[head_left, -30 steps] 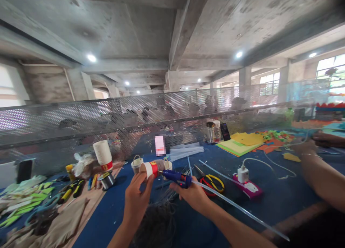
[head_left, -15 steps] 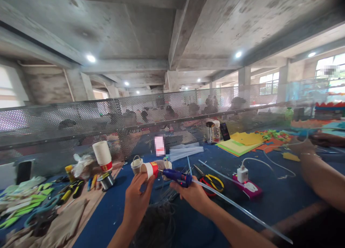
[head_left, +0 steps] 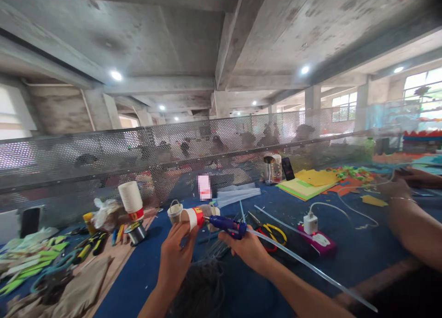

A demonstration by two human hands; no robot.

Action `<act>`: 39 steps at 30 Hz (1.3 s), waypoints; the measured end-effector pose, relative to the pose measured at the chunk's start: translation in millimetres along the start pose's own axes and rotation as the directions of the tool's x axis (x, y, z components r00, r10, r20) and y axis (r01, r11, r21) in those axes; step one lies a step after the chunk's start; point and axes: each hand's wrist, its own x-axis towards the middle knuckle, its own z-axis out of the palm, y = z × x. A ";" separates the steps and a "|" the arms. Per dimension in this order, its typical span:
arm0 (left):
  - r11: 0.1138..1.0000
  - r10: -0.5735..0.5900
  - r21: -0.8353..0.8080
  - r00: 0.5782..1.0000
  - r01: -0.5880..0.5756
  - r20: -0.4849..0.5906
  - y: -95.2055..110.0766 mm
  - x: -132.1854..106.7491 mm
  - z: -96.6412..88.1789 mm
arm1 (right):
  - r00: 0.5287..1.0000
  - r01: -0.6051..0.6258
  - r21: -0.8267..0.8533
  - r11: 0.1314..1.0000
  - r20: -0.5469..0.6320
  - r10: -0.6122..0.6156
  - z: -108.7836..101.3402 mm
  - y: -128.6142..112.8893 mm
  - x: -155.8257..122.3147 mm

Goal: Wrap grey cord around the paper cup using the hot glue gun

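Note:
My left hand (head_left: 177,249) is closed around a small paper cup (head_left: 191,217) with a red band, held on its side above the blue table (head_left: 138,276). My right hand (head_left: 246,247) grips a blue hot glue gun (head_left: 226,225). Its nozzle points left and touches the cup's side. A long clear glue stick (head_left: 311,268) juts from the back of the gun toward the lower right.
A stack of paper cups (head_left: 130,200), pliers and a tape roll lie at left. Scissors (head_left: 272,233), a charger on a power strip (head_left: 316,232) and coloured paper (head_left: 311,179) lie at right. Another person's arm (head_left: 410,221) reaches in from the right. A perforated metal screen (head_left: 172,156) backs the table.
Both hands and the cup with the glue gun have stayed almost still. The other person's hand at right has shifted slightly.

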 end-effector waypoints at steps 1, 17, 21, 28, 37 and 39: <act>1.000 0.003 0.000 1.000 -0.003 -0.003 0.5 0.3 0.0 | 1.000 0.005 -0.002 1.000 0.001 -0.005 -0.2 1.4 0.5; 1.000 0.024 0.015 1.000 -0.024 0.003 0.2 0.0 0.3 | 0.998 0.064 0.044 0.997 0.026 -0.065 -0.8 1.9 4.0; 0.999 0.019 0.025 1.000 -0.019 0.013 0.4 -0.2 0.6 | 0.998 0.060 0.052 0.997 0.018 -0.061 -0.5 4.2 4.6; 0.999 0.022 0.046 1.000 -0.023 0.021 -2.6 -0.3 0.8 | 0.997 0.069 0.094 0.993 0.028 -0.072 -0.9 6.3 6.2; 0.999 0.029 0.044 0.999 -0.030 0.027 -1.9 0.0 1.6 | 0.998 0.054 0.122 0.991 0.033 -0.058 -1.1 4.1 6.7; 0.998 0.031 0.045 0.999 -0.033 0.031 -2.8 -0.2 1.9 | 0.997 0.057 0.116 0.992 0.037 -0.061 -1.7 2.4 5.8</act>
